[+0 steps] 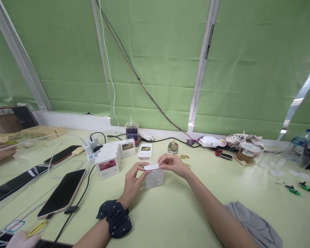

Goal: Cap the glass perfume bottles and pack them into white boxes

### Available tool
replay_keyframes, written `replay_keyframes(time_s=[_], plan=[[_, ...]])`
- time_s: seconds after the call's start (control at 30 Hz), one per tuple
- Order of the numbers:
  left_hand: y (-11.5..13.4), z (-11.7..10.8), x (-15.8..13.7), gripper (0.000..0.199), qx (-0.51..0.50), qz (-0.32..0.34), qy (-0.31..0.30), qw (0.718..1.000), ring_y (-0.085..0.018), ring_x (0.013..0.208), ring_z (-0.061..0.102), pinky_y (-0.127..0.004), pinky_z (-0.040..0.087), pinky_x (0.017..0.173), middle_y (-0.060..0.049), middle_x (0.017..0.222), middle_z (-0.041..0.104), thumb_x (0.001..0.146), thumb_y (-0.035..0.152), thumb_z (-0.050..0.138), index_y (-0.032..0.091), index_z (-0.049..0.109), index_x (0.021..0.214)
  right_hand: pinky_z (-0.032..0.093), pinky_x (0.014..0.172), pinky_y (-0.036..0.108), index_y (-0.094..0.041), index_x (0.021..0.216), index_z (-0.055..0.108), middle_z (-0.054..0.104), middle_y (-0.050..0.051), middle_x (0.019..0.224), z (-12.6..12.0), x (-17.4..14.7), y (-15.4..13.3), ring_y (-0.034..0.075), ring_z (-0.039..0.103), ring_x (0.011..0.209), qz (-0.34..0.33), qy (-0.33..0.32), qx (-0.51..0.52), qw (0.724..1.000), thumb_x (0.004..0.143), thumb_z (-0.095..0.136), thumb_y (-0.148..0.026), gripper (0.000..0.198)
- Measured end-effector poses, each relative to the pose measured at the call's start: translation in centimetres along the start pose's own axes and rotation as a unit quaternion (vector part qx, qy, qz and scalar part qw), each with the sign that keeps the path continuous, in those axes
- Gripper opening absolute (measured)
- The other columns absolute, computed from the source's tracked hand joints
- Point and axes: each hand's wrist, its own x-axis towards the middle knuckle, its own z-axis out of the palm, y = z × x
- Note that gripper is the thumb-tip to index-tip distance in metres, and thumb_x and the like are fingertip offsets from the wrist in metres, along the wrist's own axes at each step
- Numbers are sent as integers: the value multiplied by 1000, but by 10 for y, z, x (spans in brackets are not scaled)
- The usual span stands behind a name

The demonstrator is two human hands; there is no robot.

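Observation:
A small white box [154, 179] with fine print on its near side stands in front of me, both hands at its top. My left hand [132, 182] pinches the left end of its white top flap [151, 167]; a dark dotted scrunchie [115, 217] circles that wrist. At the flap's right end, the fingers of my right hand [174, 164] are closed on it. Just beyond is another white box [145, 151] with a gold picture. A round glass bottle [173, 147] and small gold-coloured pieces [184, 156] lie behind my right hand.
White boxes [107, 167] stand in a row at left, near a phone [63, 193], cables and a power adapter [89, 150]. Another person's hand [1, 153] shows at far left. To the right are grey cloth [253, 224], a lidded cup [248, 151] and green-handled tools [293, 190].

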Motion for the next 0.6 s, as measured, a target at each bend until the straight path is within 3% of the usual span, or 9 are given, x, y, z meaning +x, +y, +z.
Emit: replay_keyframes(time_s=[0.2,0.6], plan=[[-2,1,-1,20,-61,-33,20,997,-21,97,62,-38,49,87,-7,98,67,78,31,67,22,50,82,41,63,27,-18,78,71,59,4,88,-2,2,5,12,51,71,3,17,-11,1000,66,79,-37,24],[2,1,0,16,-55,-32,1,998,-21,100,62,-39,50,89,-9,101,66,82,32,63,20,54,87,43,63,28,-18,74,71,60,4,87,0,1,2,13,51,70,12,34,-31,999,62,80,-41,27]])
